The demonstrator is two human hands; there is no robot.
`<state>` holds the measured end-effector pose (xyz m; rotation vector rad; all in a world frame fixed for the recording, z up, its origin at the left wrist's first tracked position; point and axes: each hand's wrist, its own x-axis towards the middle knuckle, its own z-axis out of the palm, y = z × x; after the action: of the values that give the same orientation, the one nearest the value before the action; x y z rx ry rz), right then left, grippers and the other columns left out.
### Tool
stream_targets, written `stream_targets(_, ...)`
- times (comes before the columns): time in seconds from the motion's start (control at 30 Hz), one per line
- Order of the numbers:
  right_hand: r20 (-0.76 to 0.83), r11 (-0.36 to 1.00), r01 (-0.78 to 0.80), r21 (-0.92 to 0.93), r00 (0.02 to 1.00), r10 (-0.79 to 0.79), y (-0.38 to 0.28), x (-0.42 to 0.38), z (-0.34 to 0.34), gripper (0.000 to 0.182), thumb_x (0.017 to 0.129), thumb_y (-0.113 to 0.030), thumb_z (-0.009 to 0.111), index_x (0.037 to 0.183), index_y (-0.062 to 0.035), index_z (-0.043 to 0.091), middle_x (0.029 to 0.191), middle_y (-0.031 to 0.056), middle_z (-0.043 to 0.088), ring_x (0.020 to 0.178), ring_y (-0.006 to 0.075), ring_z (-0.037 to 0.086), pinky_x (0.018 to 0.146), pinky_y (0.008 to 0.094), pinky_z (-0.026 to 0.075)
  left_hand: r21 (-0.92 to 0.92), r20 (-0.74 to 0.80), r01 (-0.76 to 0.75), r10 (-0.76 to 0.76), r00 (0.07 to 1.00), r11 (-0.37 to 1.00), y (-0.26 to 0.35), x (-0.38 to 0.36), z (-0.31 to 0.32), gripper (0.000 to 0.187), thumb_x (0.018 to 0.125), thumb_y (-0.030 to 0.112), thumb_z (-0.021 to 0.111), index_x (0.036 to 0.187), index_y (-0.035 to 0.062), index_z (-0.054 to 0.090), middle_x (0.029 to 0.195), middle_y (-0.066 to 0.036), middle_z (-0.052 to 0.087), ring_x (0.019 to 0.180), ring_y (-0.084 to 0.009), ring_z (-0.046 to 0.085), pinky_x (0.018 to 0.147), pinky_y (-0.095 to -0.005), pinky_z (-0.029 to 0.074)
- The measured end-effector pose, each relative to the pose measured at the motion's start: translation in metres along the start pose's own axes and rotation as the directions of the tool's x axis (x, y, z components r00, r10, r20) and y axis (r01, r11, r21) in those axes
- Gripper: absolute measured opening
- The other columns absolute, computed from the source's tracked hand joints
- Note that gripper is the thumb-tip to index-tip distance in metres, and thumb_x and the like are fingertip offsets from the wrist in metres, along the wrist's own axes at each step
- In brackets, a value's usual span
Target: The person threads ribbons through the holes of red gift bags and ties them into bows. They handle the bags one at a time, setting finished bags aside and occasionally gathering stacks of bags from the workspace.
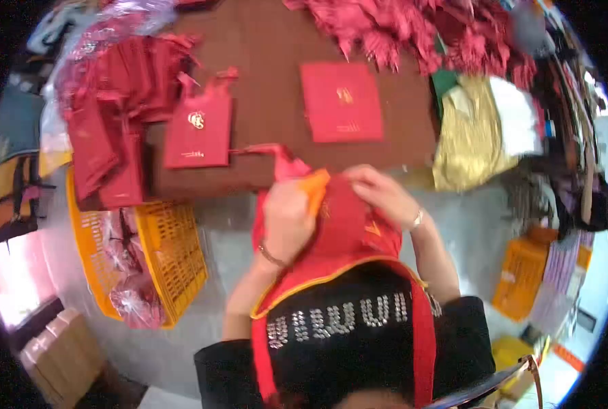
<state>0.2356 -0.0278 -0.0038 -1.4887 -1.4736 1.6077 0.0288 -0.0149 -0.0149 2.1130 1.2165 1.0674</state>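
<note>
Both hands hold a red fabric bag (pixel 348 221) with an orange lining close to my chest. My left hand (pixel 287 218) grips its left side, where the orange inside shows. My right hand (pixel 382 194) pinches the bag's upper right edge. One red handle strap sticks up to the left of my left hand. On the brown table (pixel 270 82) beyond lie a red bag with a gold logo (pixel 198 129) and a flat red bag (pixel 341 102).
A pile of red bags (pixel 113 116) lies at the table's left. A heap of red fabric (pixel 420 31) sits at the far right. An orange crate (pixel 161 259) with wrapped bundles stands on the floor left. Gold fabric (pixel 464 136) and another orange crate (pixel 522 276) are at the right.
</note>
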Motion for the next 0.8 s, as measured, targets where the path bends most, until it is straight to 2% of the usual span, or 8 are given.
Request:
stream_targets(0.1,0.062,0.957,-0.148,0.248,0.989,0.136,0.022,0.008,-0.010,0.026,0.092,-0.019,0.047,0.114,-0.0059,0.052,0.101,0.0005,0.057,0.090,0.0054,0.052,0.074,0.0196,0.041,-0.085,-0.007,0.192,-0.194,0.981,0.978,-0.002,0.006,0.012,0.022,0.077,0.002,0.065,0.099,0.0027,0.063,0.090,-0.011,0.066,0.079,-0.0217,0.063,0.071,-0.0296,0.049)
stream_targets(0.13,0.106,0.906,-0.170,0.387,0.984,0.140,0.027,0.010,-0.010,0.026,0.092,-0.019,0.046,0.115,-0.0065,0.052,0.098,-0.0007,0.058,0.085,0.0032,0.052,0.069,0.0179,0.041,-0.080,0.016,0.202,-0.201,0.979,0.976,-0.002,0.009,0.013,0.022,0.077,0.002,0.065,0.099,0.0027,0.063,0.090,-0.011,0.066,0.079,-0.0217,0.063,0.071,-0.0296,0.049)
stream_targets(0.27,0.157,0.842,-0.221,0.491,0.974,0.164,0.022,0.016,-0.024,0.028,0.091,-0.019,0.048,0.115,-0.0045,0.052,0.097,-0.0001,0.058,0.079,0.0042,0.054,0.064,0.0178,0.042,-0.113,0.051,0.184,-0.179,0.983,0.976,-0.003,0.025,0.016,0.025,0.077,0.002,0.066,0.102,0.0011,0.061,0.092,-0.012,0.065,0.080,-0.0196,0.064,0.072,-0.0281,0.049)
stream_targets(0.33,0.177,0.810,-0.280,0.515,0.959,0.219,0.025,0.021,-0.026,0.029,0.091,-0.020,0.049,0.115,-0.0045,0.052,0.095,-0.0007,0.059,0.077,0.0038,0.054,0.064,0.0170,0.042,-0.107,0.080,0.180,-0.171,0.982,0.978,-0.005,0.030,0.020,0.026,0.077,0.002,0.066,0.102,0.0008,0.061,0.093,-0.012,0.065,0.080,-0.0199,0.064,0.072,-0.0284,0.049)
stream_targets(0.4,0.201,0.761,-0.344,0.549,0.939,0.279,0.035,0.023,-0.025,0.029,0.090,-0.020,0.051,0.114,-0.0045,0.052,0.093,-0.0013,0.059,0.075,0.0035,0.054,0.063,0.0162,0.042,-0.108,0.078,0.146,-0.138,0.987,0.983,-0.005,0.030,0.026,0.024,0.075,0.002,0.065,0.098,0.0031,0.061,0.084,-0.013,0.063,0.075,-0.0283,0.060,0.064,-0.0337,0.047)
stream_targets(0.6,0.167,0.776,-0.343,0.530,0.939,0.301,0.056,0.035,-0.029,0.027,0.089,-0.021,0.053,0.110,-0.0044,0.054,0.085,-0.0030,0.057,0.072,0.0021,0.052,0.062,0.0171,0.042,-0.010,0.106,0.324,-0.321,0.941,0.946,-0.010,0.018,0.042,0.023,0.074,0.003,0.065,0.097,0.0046,0.062,0.082,-0.012,0.062,0.073,-0.0285,0.058,0.062,-0.0351,0.046)
stream_targets(0.67,0.046,0.925,-0.202,0.322,0.979,0.197,0.063,0.040,-0.032,0.026,0.089,-0.021,0.053,0.106,-0.0013,0.053,0.089,0.0009,0.058,0.082,0.0072,0.052,0.072,0.0219,0.044,-0.021,0.120,0.304,-0.299,0.947,0.953,-0.013,0.019,0.049,0.022,0.075,0.003,0.065,0.097,0.0046,0.062,0.083,-0.013,0.062,0.073,-0.0286,0.058,0.063,-0.0354,0.046)
stream_targets(0.8,0.102,0.891,-0.227,0.393,0.974,0.203,0.067,0.043,-0.037,0.026,0.089,-0.020,0.054,0.106,-0.0001,0.053,0.089,0.0005,0.057,0.085,0.0067,0.049,0.075,0.0227,0.043,-0.068,0.167,0.262,-0.247,0.954,0.963,-0.017,0.019,0.067,0.021,0.075,0.003,0.064,0.096,0.0048,0.062,0.085,-0.013,0.062,0.075,-0.0291,0.059,0.065,-0.0360,0.046)
